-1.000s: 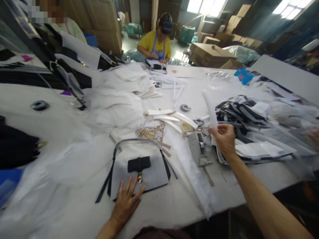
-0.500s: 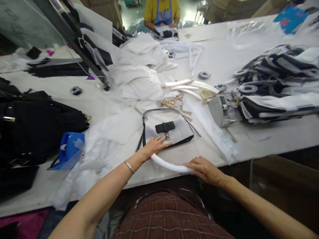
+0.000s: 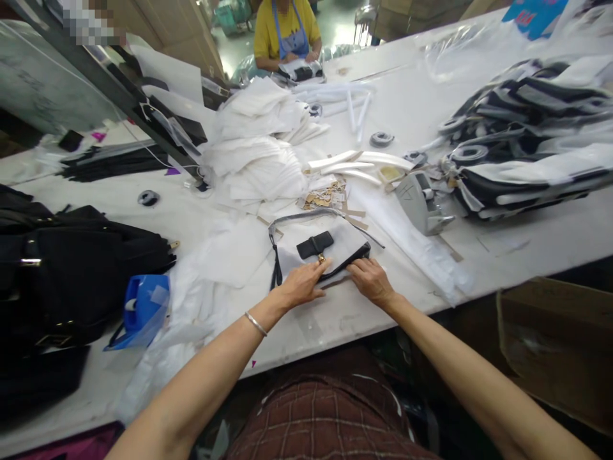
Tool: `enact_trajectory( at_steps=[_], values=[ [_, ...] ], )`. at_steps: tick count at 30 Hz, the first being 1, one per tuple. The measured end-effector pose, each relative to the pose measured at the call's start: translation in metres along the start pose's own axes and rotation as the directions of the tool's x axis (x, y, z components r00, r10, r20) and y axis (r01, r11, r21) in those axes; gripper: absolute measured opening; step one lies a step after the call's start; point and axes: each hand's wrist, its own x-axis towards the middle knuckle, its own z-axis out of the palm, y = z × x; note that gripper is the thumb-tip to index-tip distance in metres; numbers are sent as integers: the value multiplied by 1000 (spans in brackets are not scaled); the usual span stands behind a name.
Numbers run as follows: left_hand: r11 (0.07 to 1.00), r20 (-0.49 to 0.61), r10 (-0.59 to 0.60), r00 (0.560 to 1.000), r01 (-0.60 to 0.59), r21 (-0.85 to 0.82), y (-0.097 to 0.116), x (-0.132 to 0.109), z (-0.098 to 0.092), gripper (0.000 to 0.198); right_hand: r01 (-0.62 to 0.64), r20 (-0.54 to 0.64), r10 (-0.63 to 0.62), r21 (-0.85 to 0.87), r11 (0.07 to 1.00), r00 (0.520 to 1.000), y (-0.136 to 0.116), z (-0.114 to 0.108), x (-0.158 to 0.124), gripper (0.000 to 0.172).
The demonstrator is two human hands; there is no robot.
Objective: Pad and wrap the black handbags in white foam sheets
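Note:
A small grey handbag with black trim, a black tab and a gold clasp lies flat on the white table in front of me. My left hand lies over the bag's near edge, fingers together, fingertips at the clasp. My right hand grips the bag's near right corner with curled fingers. The bag's strap arcs over its far side. Whatever may be under my hands is hidden.
A grey tape dispenser stands right of the bag, curved white foam tubes behind it. White wrappers pile up at the centre, wrapped bags at right, black bags and a blue bag at left. A person in yellow works at the far end.
Both hands moved from the table's edge up onto the bag's near edge. The white foam tube they held is out of sight.

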Motion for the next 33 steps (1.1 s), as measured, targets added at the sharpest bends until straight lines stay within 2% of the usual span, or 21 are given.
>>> enact_trajectory(
  at_steps=[3, 5, 8, 9, 10, 11, 12, 13, 14, 15, 16, 17, 18, 20, 27, 33],
  values=[
    [977, -155, -149, 977, 169, 126, 20, 2, 27, 80, -80, -53, 80, -4, 997, 995, -2, 11, 2, 23],
    [954, -250, -198, 948, 245, 172, 27, 3, 44, 69, -101, -52, 101, -3, 995, 994, -3, 11, 1, 23],
    [947, -304, -193, 933, 258, 189, 27, 5, 58, 58, -160, -63, 165, 79, 984, 984, -8, -1, -10, 17],
    [950, -307, -186, 933, 251, 188, 26, 5, 60, 57, -228, -85, 240, 131, 965, 967, -11, -6, -16, 16],
    [952, -308, -182, 934, 246, 182, 25, 5, 61, 57, -328, -114, 355, 200, 923, 928, -13, -11, -22, 17],
    [954, -310, -182, 933, 243, 173, 23, 5, 62, 58, -451, -128, 503, 294, 843, 855, -17, -16, -28, 20],
    [957, -313, -183, 932, 242, 161, 22, 5, 63, 60, -575, -90, 659, 410, 708, 747, -19, -19, -32, 24],
    [959, -318, -185, 930, 241, 149, 22, 4, 64, 61, -674, 19, 786, 527, 518, 618, -22, -21, -35, 29],
    [961, -326, -186, 927, 241, 138, 22, 4, 66, 63, -731, 186, 849, 618, 290, 494, -24, -21, -34, 34],
    [962, -336, -187, 923, 242, 128, 22, 4, 68, 63, -742, 374, 835, 667, 59, 403, -25, -19, -31, 38],
    [963, -347, -187, 919, 242, 122, 23, 4, 69, 63, -724, 537, 766, 676, -140, 353, -26, -16, -25, 41],
    [963, -358, -188, 915, 244, 117, 23, 5, 71, 62, -686, 642, 688, 669, -287, 338, -27, -12, -17, 42],
    [963, -369, -189, 910, 246, 112, 23, 5, 72, 61, -637, 691, 637, 669, -382, 343, -27, -7, -9, 42],
    [962, -386, -195, 902, 252, 102, 23, 5, 73, 59, -551, 701, 617, 692, -466, 358, -28, 1, 3, 42],
    [963, -397, -214, 892, 261, 66, 24, 5, 69, 59, -474, 672, 611, 736, -484, 419, -22, 7, 2, 43],
    [957, -407, -245, 880, 288, 46, 26, 6, 69, 56, -505, 666, 592, 740, -445, 453, -23, 12, 4, 40]
  ],
)
